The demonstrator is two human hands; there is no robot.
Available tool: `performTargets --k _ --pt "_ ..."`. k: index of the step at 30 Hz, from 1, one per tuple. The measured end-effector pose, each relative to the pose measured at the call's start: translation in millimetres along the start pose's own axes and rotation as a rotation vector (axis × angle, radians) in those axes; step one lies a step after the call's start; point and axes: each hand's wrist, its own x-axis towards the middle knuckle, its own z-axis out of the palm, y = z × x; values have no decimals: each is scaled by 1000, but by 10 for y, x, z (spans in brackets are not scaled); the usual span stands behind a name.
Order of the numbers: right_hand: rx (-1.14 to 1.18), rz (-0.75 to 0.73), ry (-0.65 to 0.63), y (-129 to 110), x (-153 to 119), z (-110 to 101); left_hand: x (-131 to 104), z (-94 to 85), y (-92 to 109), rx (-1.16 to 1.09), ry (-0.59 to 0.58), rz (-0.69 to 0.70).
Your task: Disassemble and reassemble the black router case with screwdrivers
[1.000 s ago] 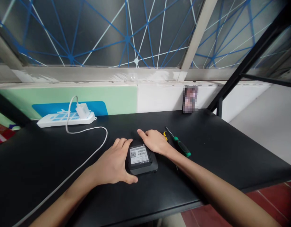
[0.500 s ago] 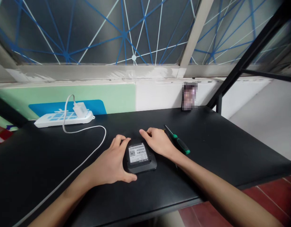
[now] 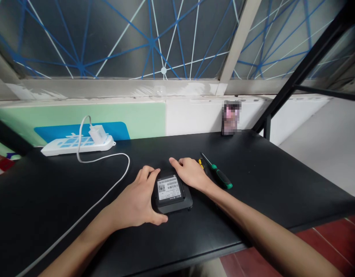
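A flat black square device (image 3: 172,206) with a white label (image 3: 169,188) bearing a QR code and barcodes lies on the black table. My left hand (image 3: 138,198) wraps round its left side, fingers at the back corner and thumb along the front edge. Over the back right corner of the device is my right hand (image 3: 191,173), its fingers curled and thumb pointing left; what these fingers hold, if anything, is hidden. Just right of that hand lies a green and black screwdriver (image 3: 220,176), beside a partly hidden yellow and black handle (image 3: 201,164).
A white power strip (image 3: 76,144) with a plugged-in charger (image 3: 98,134) stands at the back left. Its white cable (image 3: 108,188) runs across the table's left side. A pixelated upright object (image 3: 231,118) leans on the wall, and a black metal frame (image 3: 281,92) rises at right.
My right hand has shifted slightly left, showing more of the yellow handle. The device's front right corner looks slightly raised, with a small dark bit visible beneath it. My left hand barely moved.
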Motion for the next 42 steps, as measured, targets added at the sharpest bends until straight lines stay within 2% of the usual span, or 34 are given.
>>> performTargets --k 4,13,25,30,39,42 --pt "20 -14 -3 36 18 13 1 18 7 -31 7 -4" --pt "39 -89 100 15 -44 56 20 48 29 -54 46 -23" --pt "115 -51 -14 94 32 24 13 19 27 -67 15 -45" --pt "158 -54 -23 104 23 27 14 51 1 -63 44 6" --pt "181 -135 14 102 -32 -30 1 34 0 -51 62 21" --pt "187 -228 26 128 -94 -87 1 33 6 -40 58 17"
